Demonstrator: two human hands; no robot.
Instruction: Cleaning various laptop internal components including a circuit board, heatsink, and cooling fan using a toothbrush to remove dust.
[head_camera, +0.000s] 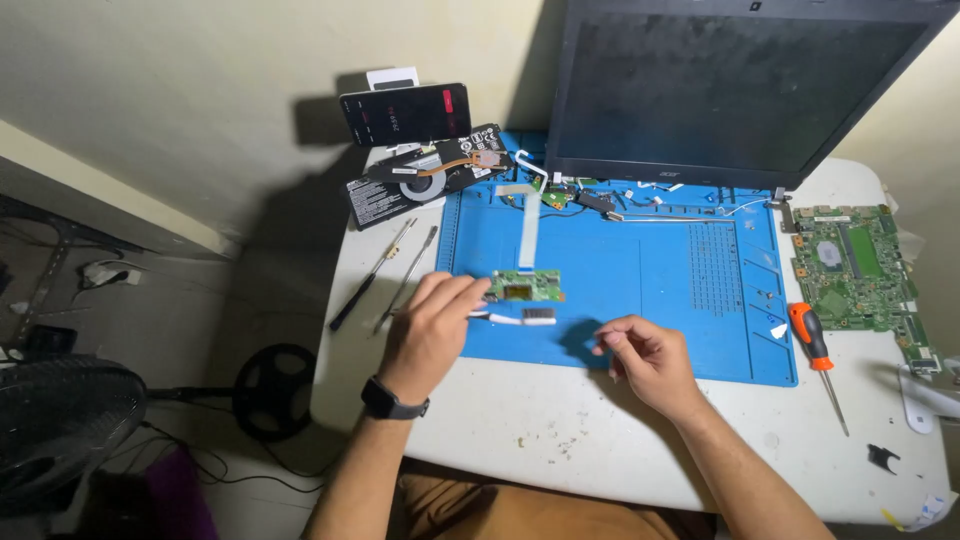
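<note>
Left hand (428, 335) fingers pinching small green rectangular circuit board (524, 285) on blue rubber work mat (650, 270), white flat ribbon cable (528, 222) attached, right hand (648, 360) loosely curled, fingertips together, near white surface (540, 430)

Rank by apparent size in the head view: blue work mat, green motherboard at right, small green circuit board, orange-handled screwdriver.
1. Blue work mat
2. Green motherboard
3. Orange-handled screwdriver, long but thin
4. Small green circuit board, held by the left hand; close to the screwdriver in area, so that order is unsure.
</note>
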